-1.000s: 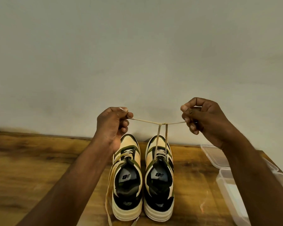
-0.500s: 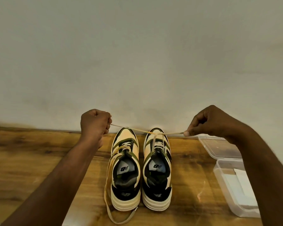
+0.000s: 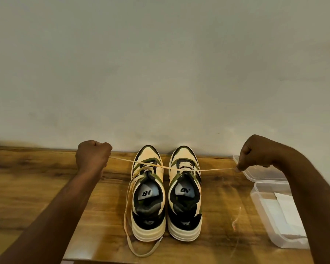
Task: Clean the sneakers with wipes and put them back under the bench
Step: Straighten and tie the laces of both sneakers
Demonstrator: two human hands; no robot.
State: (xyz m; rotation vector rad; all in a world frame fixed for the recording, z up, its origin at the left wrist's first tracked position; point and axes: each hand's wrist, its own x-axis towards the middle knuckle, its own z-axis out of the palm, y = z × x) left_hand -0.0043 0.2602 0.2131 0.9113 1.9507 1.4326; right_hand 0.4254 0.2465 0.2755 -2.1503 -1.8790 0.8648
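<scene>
Two cream, green and black sneakers stand side by side on the wooden bench top (image 3: 36, 187), toes to the wall: the left sneaker (image 3: 148, 195) and the right sneaker (image 3: 185, 195). A cream lace (image 3: 213, 170) of the right sneaker is stretched flat and taut across both shoes. My left hand (image 3: 92, 156) grips one end in a fist, left of the shoes. My right hand (image 3: 255, 151) pinches the other end, right of them. The left sneaker's lace (image 3: 129, 216) hangs loose in a long loop down to the bench's front edge.
An open clear plastic box (image 3: 263, 212) with white wipes (image 3: 286, 214) inside stands at the right, its lid (image 3: 259, 173) lying open behind it under my right hand. A plain wall rises just behind the shoes. The bench's front edge is close below the heels.
Both hands have drawn apart and down, from close together above the shoes to either side of them. The lace now lies flat and tight across the sneakers.
</scene>
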